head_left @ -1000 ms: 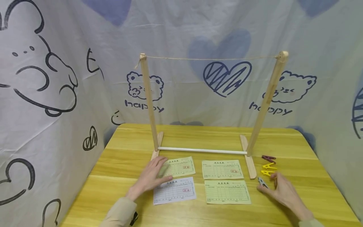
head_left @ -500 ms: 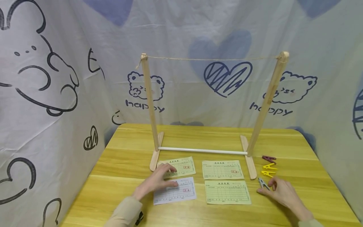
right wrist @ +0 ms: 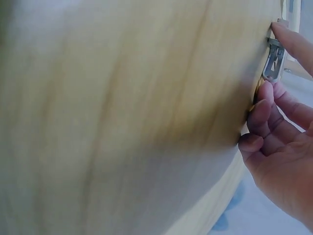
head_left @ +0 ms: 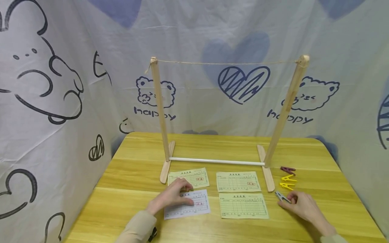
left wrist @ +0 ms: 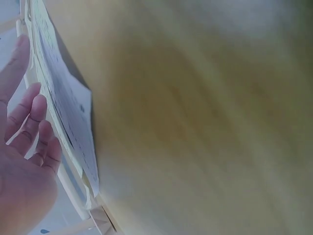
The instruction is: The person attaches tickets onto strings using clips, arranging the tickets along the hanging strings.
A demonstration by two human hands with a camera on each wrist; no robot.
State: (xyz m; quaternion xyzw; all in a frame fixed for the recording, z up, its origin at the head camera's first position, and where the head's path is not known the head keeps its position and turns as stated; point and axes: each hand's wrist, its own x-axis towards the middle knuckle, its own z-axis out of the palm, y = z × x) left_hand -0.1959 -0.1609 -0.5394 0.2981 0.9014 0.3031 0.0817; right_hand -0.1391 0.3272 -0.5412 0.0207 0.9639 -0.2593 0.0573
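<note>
In the head view my left hand (head_left: 172, 197) is over the white printed slip (head_left: 201, 210), fingers loosely bent and holding nothing. Its fingertips reach toward the lower edge of a pale green slip (head_left: 197, 177) just behind. The left wrist view has the hand (left wrist: 29, 147) beside the slips, palm and loosely curled fingers showing. At the right, thumb and fingers of my right hand (head_left: 305, 207) pinch a grey clothespin (head_left: 279, 194) at the tabletop. Seen from the right wrist, this clothespin (right wrist: 274, 61) sits between thumb and fingers. Two yellow clothespins (head_left: 288, 181) and a maroon one (head_left: 287, 169) lie beyond.
A wooden stand (head_left: 285, 113) with two posts rises at the back, a string (head_left: 225, 63) tied between their tops. A white rod (head_left: 215, 161) joins its feet. Two more pale green slips (head_left: 238, 181) lie on the wooden table (head_left: 112, 209) at centre right.
My left hand has moved right and toward me, from the rear green slip to over the white one. The grey clothespin has turned slightly between my right thumb and fingers.
</note>
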